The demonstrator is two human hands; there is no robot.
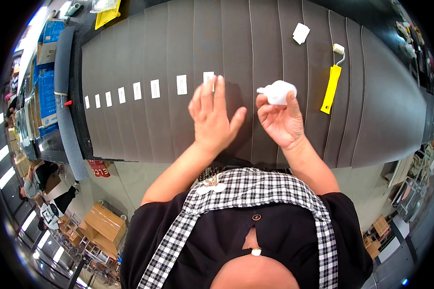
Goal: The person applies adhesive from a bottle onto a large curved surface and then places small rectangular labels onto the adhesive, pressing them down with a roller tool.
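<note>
Overlapping dark grey-brown sheets [236,43] lie across the table, each showing a long edge. A row of small white labels [155,88] runs along them on the left. My left hand [212,118] is spread flat, its fingertips over the rightmost label [207,76] of the row and partly hiding it. My right hand [284,120] is closed around a small white squeeze bottle [281,91], tilted with its narrow nozzle pointing left. Farther right lies a small roller with a yellow handle [331,89], and beyond it, toward the far edge, a small stack of white labels [301,33].
A grey roll [67,106] lies along the table's left end, beside blue and brown boxes [47,91]. At the far left corner is a yellow tray [108,17]. A cardboard box [103,224] stands on the floor at lower left. Another person [53,212] is beyond it.
</note>
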